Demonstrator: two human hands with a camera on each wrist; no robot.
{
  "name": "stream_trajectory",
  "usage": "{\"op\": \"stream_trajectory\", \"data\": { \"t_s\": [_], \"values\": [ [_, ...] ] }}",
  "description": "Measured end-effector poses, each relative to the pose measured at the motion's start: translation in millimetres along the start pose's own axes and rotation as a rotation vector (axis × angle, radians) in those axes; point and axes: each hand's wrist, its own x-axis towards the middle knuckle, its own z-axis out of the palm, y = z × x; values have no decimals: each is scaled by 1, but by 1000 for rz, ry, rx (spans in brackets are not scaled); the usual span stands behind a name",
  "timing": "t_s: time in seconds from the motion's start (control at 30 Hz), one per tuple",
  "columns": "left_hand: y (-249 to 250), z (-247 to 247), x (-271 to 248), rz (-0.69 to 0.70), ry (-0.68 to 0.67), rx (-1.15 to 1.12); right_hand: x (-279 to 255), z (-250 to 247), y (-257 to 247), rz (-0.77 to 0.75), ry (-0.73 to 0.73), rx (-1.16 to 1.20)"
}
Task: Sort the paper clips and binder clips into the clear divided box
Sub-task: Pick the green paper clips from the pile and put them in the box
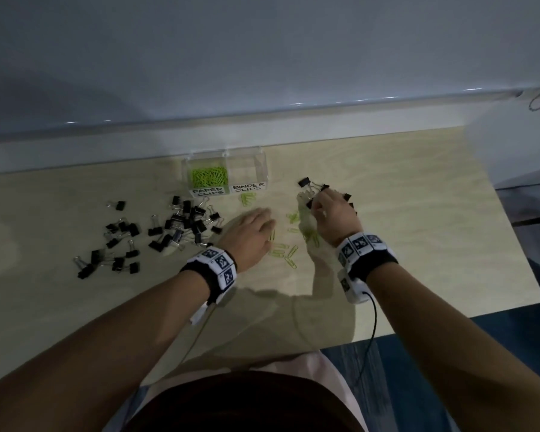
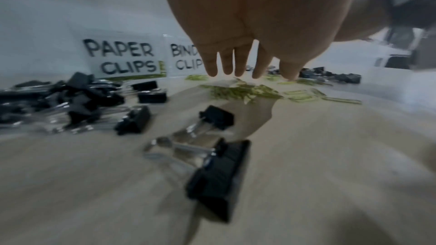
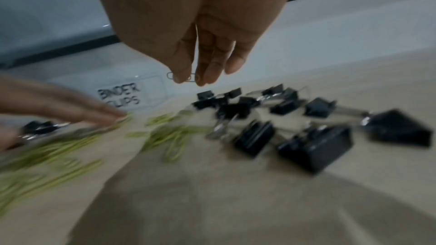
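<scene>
The clear divided box (image 1: 225,154) stands at the back of the table; its PAPER CLIPS half holds green paper clips (image 1: 209,176) and its BINDER CLIPS half (image 3: 132,94) looks empty. Loose green paper clips (image 1: 282,246) lie between my hands. My left hand (image 1: 253,234) is flat, its straight fingers (image 2: 240,66) reaching down to them. My right hand (image 1: 330,213) hovers above a few black binder clips (image 3: 285,118), and its thumb and fingers (image 3: 186,75) pinch a thin wire clip (image 3: 170,76). A big pile of binder clips (image 1: 184,221) lies at the left.
The wooden table (image 1: 424,232) ends at the right and near me, with blue floor beyond. A pale ledge and wall run just behind the box. More binder clips (image 1: 113,244) are scattered far left, and two (image 2: 212,156) lie under my left wrist.
</scene>
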Motion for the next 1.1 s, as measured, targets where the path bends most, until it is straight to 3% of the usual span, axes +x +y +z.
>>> {"op": "stream_trajectory", "data": {
  "t_s": [0.1, 0.2, 0.27, 0.37, 0.5, 0.63, 0.73, 0.8, 1.0, 1.1],
  "values": [
    [-15, -11, 5, -164, 79, -95, -6, 18, -15, 42, -35, 6],
    [-23, -15, 9, -244, 97, -107, -9, 30, -28, 112, -12, 3],
    [-23, -10, 4, -243, 95, -113, -18, 37, -39, 107, -57, -4],
    [-18, 3, -10, -209, 72, -87, -36, 47, -56, -42, -43, 34],
    [-13, 7, -31, -90, 74, -115, -58, 45, -55, -143, -22, 107],
    [-19, 0, -36, -145, 66, -215, -74, 32, -28, 120, 95, 157],
    [-15, -4, -26, -251, 30, -248, -72, 31, -21, 278, -94, 60],
    [-9, -5, -18, -266, 34, -282, -66, 31, -27, 243, -168, -2],
    [1, -4, -12, -221, 82, -441, -47, 41, -60, 35, -203, 83],
    [1, -5, -14, -224, 88, -426, -40, 47, -65, 16, -244, 117]
  ]
}}
